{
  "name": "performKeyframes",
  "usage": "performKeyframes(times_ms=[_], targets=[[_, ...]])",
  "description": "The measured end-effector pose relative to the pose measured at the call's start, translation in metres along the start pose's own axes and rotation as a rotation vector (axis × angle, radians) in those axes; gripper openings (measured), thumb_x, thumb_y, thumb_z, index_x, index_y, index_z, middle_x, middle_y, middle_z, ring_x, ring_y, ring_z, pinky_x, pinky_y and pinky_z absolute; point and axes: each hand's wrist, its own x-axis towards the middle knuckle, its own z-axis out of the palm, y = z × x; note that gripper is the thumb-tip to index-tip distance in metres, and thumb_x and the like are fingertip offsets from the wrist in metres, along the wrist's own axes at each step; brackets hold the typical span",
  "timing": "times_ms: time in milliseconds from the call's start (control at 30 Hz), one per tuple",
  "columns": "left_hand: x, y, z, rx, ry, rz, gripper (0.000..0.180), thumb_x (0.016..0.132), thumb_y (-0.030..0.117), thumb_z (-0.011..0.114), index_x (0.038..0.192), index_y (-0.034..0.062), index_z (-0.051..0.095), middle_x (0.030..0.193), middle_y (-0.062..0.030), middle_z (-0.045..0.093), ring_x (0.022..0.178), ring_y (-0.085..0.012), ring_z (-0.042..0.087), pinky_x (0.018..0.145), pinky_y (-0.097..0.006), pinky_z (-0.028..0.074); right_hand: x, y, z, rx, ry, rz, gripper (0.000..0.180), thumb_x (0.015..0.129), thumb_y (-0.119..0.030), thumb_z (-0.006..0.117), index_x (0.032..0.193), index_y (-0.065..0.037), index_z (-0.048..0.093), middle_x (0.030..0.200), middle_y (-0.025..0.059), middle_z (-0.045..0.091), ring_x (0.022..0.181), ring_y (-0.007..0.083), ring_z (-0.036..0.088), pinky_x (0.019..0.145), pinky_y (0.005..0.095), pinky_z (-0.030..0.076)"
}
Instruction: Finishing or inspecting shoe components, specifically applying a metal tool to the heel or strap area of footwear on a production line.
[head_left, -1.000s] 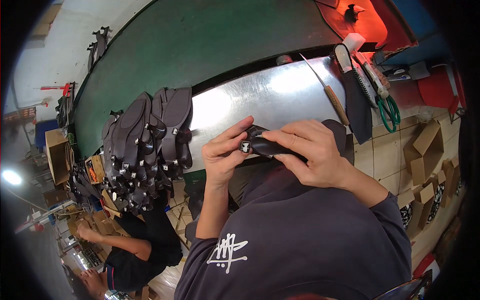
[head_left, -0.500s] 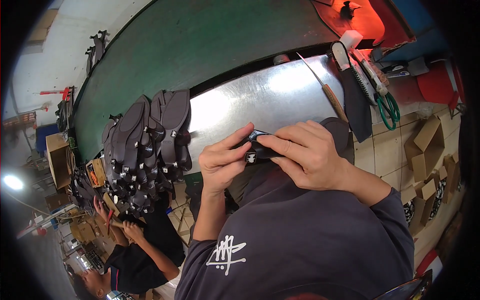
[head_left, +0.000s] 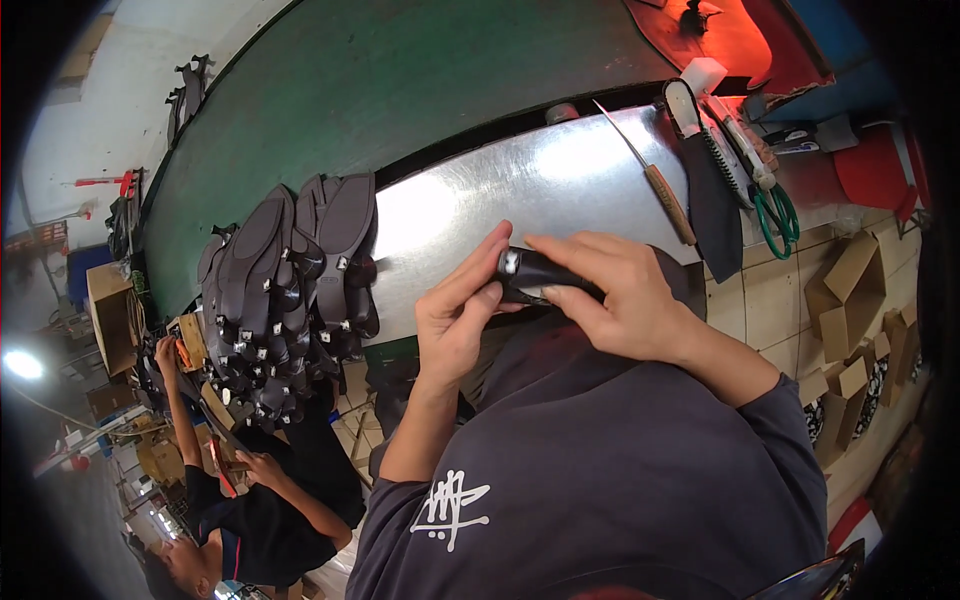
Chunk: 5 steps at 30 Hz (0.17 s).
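A dark sandal (head_left: pixel 552 274) with a glossy black strap and a small shiny ornament is held between my two hands, over the near edge of the metal-topped bench (head_left: pixel 430 255). My left hand (head_left: pixel 458 312) presses its straightened fingers and thumb against the ornamented end. From the other side, my right hand (head_left: pixel 622 298) is closed round the strap, thumb below and fingers on top. Part of a dark sole (head_left: pixel 682 280) shows beyond my right hand; the rest is hidden. To the left lies a heap of similar sandals (head_left: pixel 262 235) with shiny ornaments.
An awl (head_left: pixel 668 205) with a wooden handle lies on the metal at the right. Beyond it are green-handled scissors (head_left: pixel 777 215) and a red-lit area (head_left: pixel 720 40). Cardboard boxes (head_left: pixel 850 290) stand on the tiled floor. A co-worker (head_left: pixel 270 520) holds a red-ended tool at lower left.
The sandal's ornamented end has turned upward and its strap now shows broadside. My left fingers have straightened against it. The co-worker's far arm has reached upward.
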Motion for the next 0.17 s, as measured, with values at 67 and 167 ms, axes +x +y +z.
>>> performKeyframes(times_ms=[67,167], targets=[[0.001,-0.004,-0.004,-0.001,-0.031,-0.057,0.045,0.088,-0.011,0.04,0.13,-0.0005,0.054,0.142,-0.02,0.044,0.114,-0.0236,0.059,0.076,-0.027,0.06,-0.001,0.007,0.003,0.057,0.002,0.047,0.036,0.077,-0.002,0.065,0.113,0.0,0.063,0.091,0.0156,0.066,0.081,0.028,0.066,0.072,0.0339,0.051],[0.0,-0.007,-0.002,-0.019,-0.002,-0.1,0.046,0.085,-0.012,0.039,0.128,-0.0063,0.053,0.136,-0.0234,0.049,0.109,-0.0251,0.062,0.074,-0.027,0.06,-0.005,0.016,0.006,0.055,-0.056,0.047,0.041,0.077,-0.003,0.065,0.118,-0.002,0.062,0.093,0.0148,0.067,0.083,0.0269,0.066,0.074,0.0327,0.051]])
